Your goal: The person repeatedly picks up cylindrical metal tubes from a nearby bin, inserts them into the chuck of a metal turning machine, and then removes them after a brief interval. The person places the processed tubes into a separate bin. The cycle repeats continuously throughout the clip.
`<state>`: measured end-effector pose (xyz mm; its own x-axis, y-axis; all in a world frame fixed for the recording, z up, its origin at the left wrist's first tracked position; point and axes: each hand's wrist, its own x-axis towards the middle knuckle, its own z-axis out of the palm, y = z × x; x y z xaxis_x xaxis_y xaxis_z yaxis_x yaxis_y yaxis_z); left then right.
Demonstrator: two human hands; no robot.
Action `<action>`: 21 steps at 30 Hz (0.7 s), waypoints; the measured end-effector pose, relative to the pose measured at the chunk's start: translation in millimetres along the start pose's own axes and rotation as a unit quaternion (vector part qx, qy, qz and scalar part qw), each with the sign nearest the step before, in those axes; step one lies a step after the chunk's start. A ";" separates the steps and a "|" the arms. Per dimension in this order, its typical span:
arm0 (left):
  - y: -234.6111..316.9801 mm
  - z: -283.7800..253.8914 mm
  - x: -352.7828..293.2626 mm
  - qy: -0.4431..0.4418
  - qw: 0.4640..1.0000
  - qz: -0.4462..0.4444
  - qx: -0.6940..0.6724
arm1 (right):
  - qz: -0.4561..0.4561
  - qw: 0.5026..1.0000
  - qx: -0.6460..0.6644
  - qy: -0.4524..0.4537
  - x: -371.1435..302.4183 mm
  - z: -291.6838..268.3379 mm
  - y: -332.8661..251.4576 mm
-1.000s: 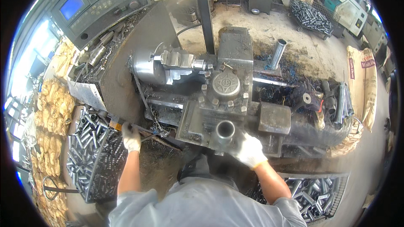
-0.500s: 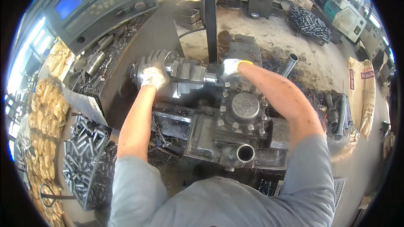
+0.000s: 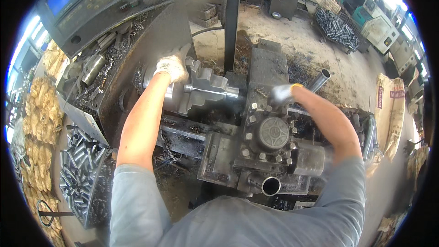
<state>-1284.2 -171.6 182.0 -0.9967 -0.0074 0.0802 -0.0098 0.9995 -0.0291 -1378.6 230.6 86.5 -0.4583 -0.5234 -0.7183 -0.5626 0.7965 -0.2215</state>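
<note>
My left hand (image 3: 172, 67), in a white glove, rests on the rim of a lathe chuck (image 3: 170, 92) with its fingers bent over the far side. Stepped metal jaws (image 3: 208, 81) stick out from the chuck. Between them sits a shiny metal tube (image 3: 232, 92), its free end pointing right. My right hand (image 3: 282, 94), also gloved and with a yellow cuff, is blurred above the far side of the bolted tool turret (image 3: 273, 132). Its fingers are smeared, and I see nothing in them. A wide hollow holder (image 3: 270, 185) juts from the turret's near side.
At the left a bin of cut metal tubes (image 3: 82, 169) stands below the machine. A control panel (image 3: 109, 4) rises at the upper left. An upright post (image 3: 232, 23) stands beyond the chuck. Another tube (image 3: 318, 80) slants up beyond my right hand. Chips lie around.
My right hand has moved right, away from the tube's end, to the turret's far side. My left hand stays on the chuck, whose jaws look turned. The view has shifted slightly.
</note>
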 end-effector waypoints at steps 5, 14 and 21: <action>-5.2 23.4 -41.7 0.200 0.977 -0.029 -0.067 | -0.020 0.912 -0.031 0.409 -6.9 -48.7 -71.0; -19.6 43.5 -56.3 0.318 0.944 0.051 -0.071 | -0.046 0.989 0.138 0.006 27.8 -44.4 -117.7; -23.2 45.4 -58.7 0.305 0.950 0.027 -0.067 | -0.150 0.972 0.158 0.085 33.7 -43.3 -117.7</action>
<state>-1229.2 -195.7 132.7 -0.7632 0.0222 0.6458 0.0920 0.9930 0.0746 -1357.6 106.1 116.9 -0.4282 -0.7677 -0.4768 -0.4617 0.6394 -0.6148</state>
